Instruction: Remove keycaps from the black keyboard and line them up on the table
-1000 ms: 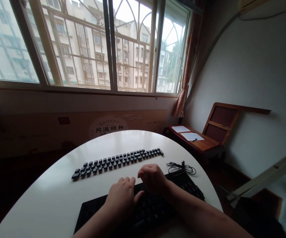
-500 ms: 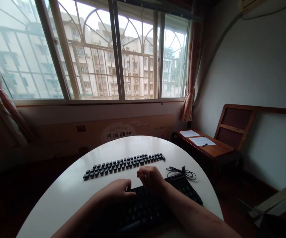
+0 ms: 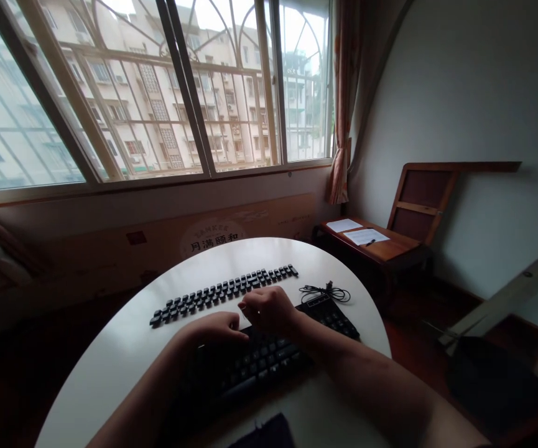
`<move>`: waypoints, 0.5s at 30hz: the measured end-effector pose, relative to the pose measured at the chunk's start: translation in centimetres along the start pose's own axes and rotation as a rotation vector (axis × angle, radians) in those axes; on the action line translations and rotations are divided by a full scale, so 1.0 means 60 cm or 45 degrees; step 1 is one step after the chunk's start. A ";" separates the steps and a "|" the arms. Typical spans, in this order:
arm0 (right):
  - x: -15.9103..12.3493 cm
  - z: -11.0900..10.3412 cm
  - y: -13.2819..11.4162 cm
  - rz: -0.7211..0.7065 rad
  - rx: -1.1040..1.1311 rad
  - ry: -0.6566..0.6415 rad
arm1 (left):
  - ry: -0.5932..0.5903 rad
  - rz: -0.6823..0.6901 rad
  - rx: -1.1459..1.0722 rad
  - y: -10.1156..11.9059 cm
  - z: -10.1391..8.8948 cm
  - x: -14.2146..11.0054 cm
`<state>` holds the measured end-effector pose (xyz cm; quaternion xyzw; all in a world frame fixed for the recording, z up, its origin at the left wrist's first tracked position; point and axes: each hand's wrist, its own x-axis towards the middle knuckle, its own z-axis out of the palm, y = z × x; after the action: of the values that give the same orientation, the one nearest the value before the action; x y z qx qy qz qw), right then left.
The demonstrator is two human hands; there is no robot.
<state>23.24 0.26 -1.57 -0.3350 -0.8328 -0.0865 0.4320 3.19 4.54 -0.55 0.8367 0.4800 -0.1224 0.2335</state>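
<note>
A black keyboard (image 3: 269, 361) lies on the round white table (image 3: 96, 367), partly hidden under my forearms. My left hand (image 3: 217, 326) is closed at the keyboard's far left edge, its thumb over the top; most of its fingers are hidden. Just right of it, my right hand (image 3: 269, 308) hovers over the far edge with fingers pinched together. Whatever sits between those fingertips is too small to make out. Beyond both hands, loose black keycaps (image 3: 222, 292) stand in long slanting rows.
A coiled black cable (image 3: 327, 292) lies behind the keyboard's right end. Dark cloth (image 3: 269, 432) shows at the near edge. To the right stands a wooden bench (image 3: 394, 252) with paper sheets (image 3: 366, 236) and a pen (image 3: 370, 242). A window (image 3: 231, 93) is ahead.
The view has tilted and shifted, so the table appears higher and further left. My right hand has turned slightly, still pinched; the left stays at the keyboard edge.
</note>
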 end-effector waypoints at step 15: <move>-0.017 0.018 0.019 0.233 0.004 0.045 | 0.018 -0.058 0.009 0.023 0.008 -0.024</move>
<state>23.63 1.12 -3.18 -0.4074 -0.7913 -0.0512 0.4532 3.67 2.62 0.07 0.8273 0.5002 -0.1234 0.2241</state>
